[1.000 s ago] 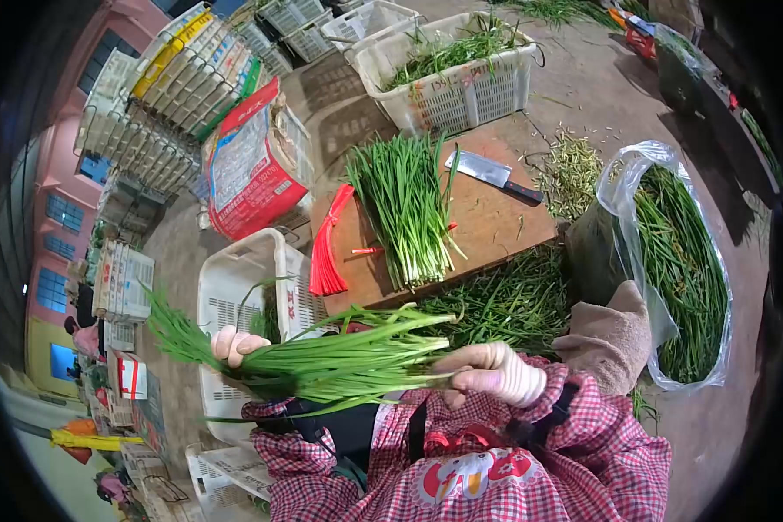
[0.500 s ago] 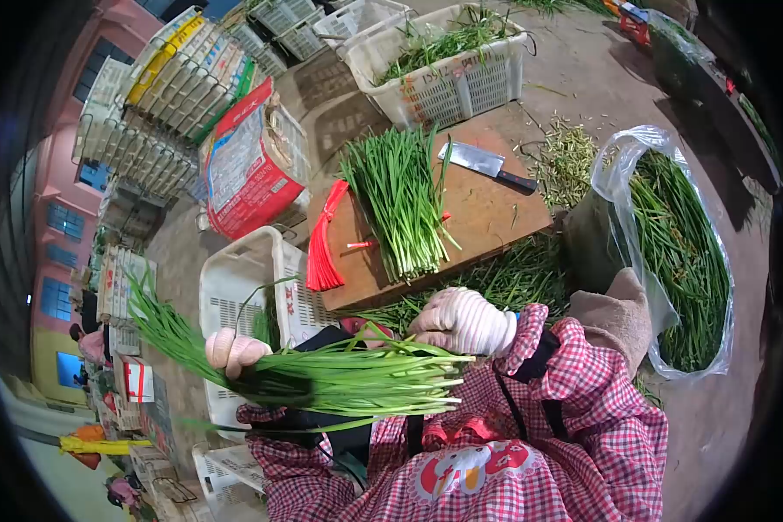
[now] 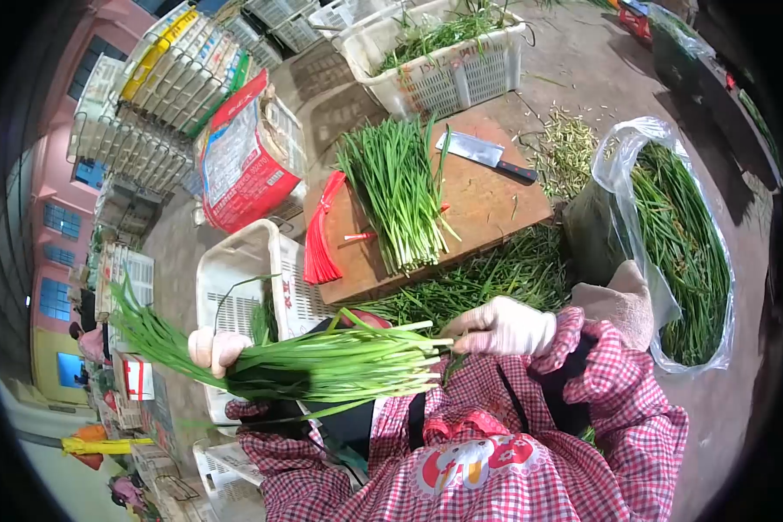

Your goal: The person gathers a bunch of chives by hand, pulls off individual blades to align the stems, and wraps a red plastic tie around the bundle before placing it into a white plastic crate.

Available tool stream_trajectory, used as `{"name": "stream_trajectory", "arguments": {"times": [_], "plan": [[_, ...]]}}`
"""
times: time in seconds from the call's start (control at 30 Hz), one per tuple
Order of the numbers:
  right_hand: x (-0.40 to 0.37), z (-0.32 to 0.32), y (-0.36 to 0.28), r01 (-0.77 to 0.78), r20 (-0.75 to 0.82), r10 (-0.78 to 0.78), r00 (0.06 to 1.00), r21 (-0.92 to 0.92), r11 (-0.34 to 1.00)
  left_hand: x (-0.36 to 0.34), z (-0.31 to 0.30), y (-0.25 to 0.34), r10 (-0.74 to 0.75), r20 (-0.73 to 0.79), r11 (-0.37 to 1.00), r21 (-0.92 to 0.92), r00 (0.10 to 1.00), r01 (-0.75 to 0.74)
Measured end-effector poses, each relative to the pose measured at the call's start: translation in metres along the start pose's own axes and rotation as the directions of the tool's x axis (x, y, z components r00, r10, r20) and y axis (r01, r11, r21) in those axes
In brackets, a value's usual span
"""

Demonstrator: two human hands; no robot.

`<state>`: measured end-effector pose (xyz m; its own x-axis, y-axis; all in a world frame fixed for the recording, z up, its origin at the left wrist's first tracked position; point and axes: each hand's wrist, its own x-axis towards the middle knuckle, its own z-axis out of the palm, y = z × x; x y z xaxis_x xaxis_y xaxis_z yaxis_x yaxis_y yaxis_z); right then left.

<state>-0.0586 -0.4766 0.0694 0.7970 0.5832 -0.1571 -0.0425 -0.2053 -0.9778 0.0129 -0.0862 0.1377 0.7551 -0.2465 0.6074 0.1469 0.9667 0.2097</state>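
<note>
My left hand [image 3: 220, 350], in a pale glove, is wrapped round a bunch of long green stalks [image 3: 331, 361], whose leafy tips fan out to the left. At the pale cut ends, my right hand [image 3: 500, 327], also gloved, has its fingers pinched together on a stalk end. Beyond them, a larger pile of green stalks [image 3: 396, 196] lies on a wooden board [image 3: 496, 204]. A cleaver [image 3: 487, 157] rests at the board's far side. Red ties [image 3: 322, 244] hang over its left edge.
A white crate [image 3: 235, 270] stands left of the board and another crate [image 3: 461, 83] behind it. A clear plastic bag [image 3: 687, 252] full of greens stands at the right. Loose leaves [image 3: 496, 278] lie below the board. Stacked crates [image 3: 174, 78] fill the back left.
My right hand has moved right and a little down, its fingers now at the stalk ends. My left hand and the bunch have shifted slightly left.
</note>
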Motion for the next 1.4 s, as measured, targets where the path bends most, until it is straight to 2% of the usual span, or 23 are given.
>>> {"name": "stream_trajectory", "arguments": {"times": [0.03, 0.07, 0.17, 0.3, 0.37, 0.47, 0.53, 0.57, 0.6, 0.63, 0.67, 0.73, 0.77, 0.8, 0.87, 0.97, 1.0, 1.03, 1.07, 1.17, 1.27, 1.33, 1.4], "plan": [[0.01, 0.014, 0.009, 0.053, 0.022, -0.06, 0.998, 0.243, 0.969, 0.003, 0.001, -0.003, -0.015, 0.011, 1.0, 0.003, 1.0, 0.015], [0.02, 0.021, 0.007, 0.145, 0.021, -0.157, 0.987, 0.277, 0.95, 0.004, 0.0, 0.0, -0.014, 0.01, 1.0, 0.011, 1.0, 0.014], [0.041, 0.03, 0.01, 0.02, 0.246, -0.069, 0.967, 0.197, 0.98, 0.016, 0.005, -0.012, -0.09, 0.11, 0.993, 0.083, 0.99, 0.081], [0.04, 0.042, 0.006, 0.026, 0.138, -0.065, 0.988, 0.264, 0.964, 0.014, 0.002, -0.007, -0.089, 0.085, 0.991, 0.103, 0.992, 0.08], [0.032, 0.039, 0.008, -0.135, 0.14, 0.066, 0.988, 0.573, 0.808, 0.009, 0.003, -0.008, -0.047, 0.051, 0.998, 0.04, 0.998, 0.045], [0.013, 0.035, 0.034, -0.063, 0.073, 0.012, 0.997, 0.748, 0.661, 0.006, 0.006, -0.013, 0.013, -0.012, 0.999, -0.047, 1.0, -0.013], [-0.004, 0.017, 0.05, -0.061, 0.066, 0.024, 0.998, 0.638, 0.768, -0.008, -0.007, 0.006, 0.036, -0.037, 0.997, -0.067, 0.999, -0.038], [-0.015, 0.007, 0.057, -0.162, 0.081, 0.141, 0.987, 0.603, 0.782, -0.031, -0.034, 0.041, 0.074, -0.11, 0.997, 0.004, 0.991, -0.074], [-0.021, -0.004, 0.073, -0.183, 0.095, 0.16, 0.983, 0.343, 0.921, -0.043, -0.048, 0.061, 0.118, -0.178, 0.991, 0.08, 0.977, -0.105], [-0.029, -0.014, 0.065, -0.282, -0.064, 0.279, 0.958, -0.39, 0.877, -0.039, -0.039, 0.058, 0.124, -0.174, 0.99, 0.087, 0.977, -0.11], [-0.026, -0.02, 0.06, -0.362, -0.088, 0.468, 0.879, -0.763, 0.536, -0.032, -0.023, 0.05, 0.088, -0.237, 0.993, 0.098, 0.967, -0.067], [-0.03, -0.022, 0.044, -0.357, -0.24, 0.278, 0.93, -0.769, 0.53, -0.025, -0.019, 0.036, 0.053, -0.298, 0.993, 0.114, 0.953, -0.02], [-0.028, -0.02, 0.037, -0.234, -0.267, 0.073, 0.961, -0.639, 0.733, -0.026, -0.026, 0.03, 0.054, -0.271, 0.969, -0.22, 0.961, -0.117], [-0.025, -0.017, -0.001, -0.191, -0.285, 0.072, 0.956, -0.42, 0.887, -0.026, -0.028, 0.023, 0.066, -0.242, 0.83, -0.525, 0.968, -0.188], [-0.005, -0.007, -0.013, 0.019, -0.212, -0.008, 0.977, 0.053, 0.998, 0.004, 0.003, -0.017, 0.016, -0.194, 0.995, 0.103, 0.981, 0.004], [0.022, 0.0, -0.036, 0.022, -0.066, -0.024, 0.998, -0.031, 0.999, 0.013, -0.001, -0.031, -0.087, -0.209, 0.992, 0.073, 0.974, 0.104], [0.027, 0.002, -0.04, -0.116, -0.005, 0.119, 0.993, 0.165, 0.979, 0.016, -0.001, -0.037, -0.119, -0.201, 0.992, 0.025, 0.972, 0.127], [0.034, 0.005, -0.03, -0.098, -0.036, 0.11, 0.993, 0.246, 0.964, 0.017, 0.002, -0.039, -0.103, -0.265, 0.965, 0.206, 0.959, 0.161], [0.038, 0.007, -0.017, -0.081, -0.066, 0.108, 0.992, 0.326, 0.942, 0.017, 0.003, -0.042, -0.093, -0.282, 0.969, 0.193, 0.955, 0.152], [0.035, 0.006, -0.007, -0.104, -0.039, 0.135, 0.99, 0.437, 0.894, 0.012, 0.005, -0.051, 0.063, -0.427, 0.924, 0.367, 0.902, 0.11], [0.032, 0.007, 0.001, -0.138, 0.052, 0.131, 0.99, 0.572, 0.809, 0.008, -0.009, -0.048, 0.037, -0.435, 0.939, 0.324, 0.9, 0.118], [0.032, 0.01, 0.0, -0.175, 0.108, 0.14, 0.984, 0.483, 0.858, 0.01, -0.012, -0.05, 0.071, -0.462, 0.931, 0.349, 0.884, 0.107], [0.03, 0.011, -0.002, -0.199, 0.109, 0.167, 0.98, 0.438, 0.877, 0.002, -0.036, -0.027, -0.087, -0.472, 0.913, 0.315, 0.877, 0.26]]}}
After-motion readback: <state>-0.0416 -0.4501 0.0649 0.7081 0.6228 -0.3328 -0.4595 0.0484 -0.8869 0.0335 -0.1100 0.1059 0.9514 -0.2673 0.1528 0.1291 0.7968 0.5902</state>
